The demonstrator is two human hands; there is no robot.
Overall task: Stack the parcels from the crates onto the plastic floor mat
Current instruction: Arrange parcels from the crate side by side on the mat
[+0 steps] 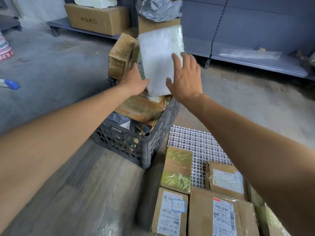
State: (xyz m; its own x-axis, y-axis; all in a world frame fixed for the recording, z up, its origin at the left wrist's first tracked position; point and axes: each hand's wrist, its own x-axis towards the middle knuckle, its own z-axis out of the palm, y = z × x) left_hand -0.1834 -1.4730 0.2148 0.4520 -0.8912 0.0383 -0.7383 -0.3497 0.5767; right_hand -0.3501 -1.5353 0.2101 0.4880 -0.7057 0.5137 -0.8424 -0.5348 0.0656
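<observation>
Holding a white parcel over the crate, the left hand grips its edge; the open right hand steadies it.

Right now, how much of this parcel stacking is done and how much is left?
Early on, I'd say. Done: a few cardboard parcels already lie on the white floor mat. In hand: the left hand grips a white parcel above the grey crate, while the right hand, fingers spread, reaches to its other edge. Left: the crate looks full, with brown parcels piled above its rim.
</observation>
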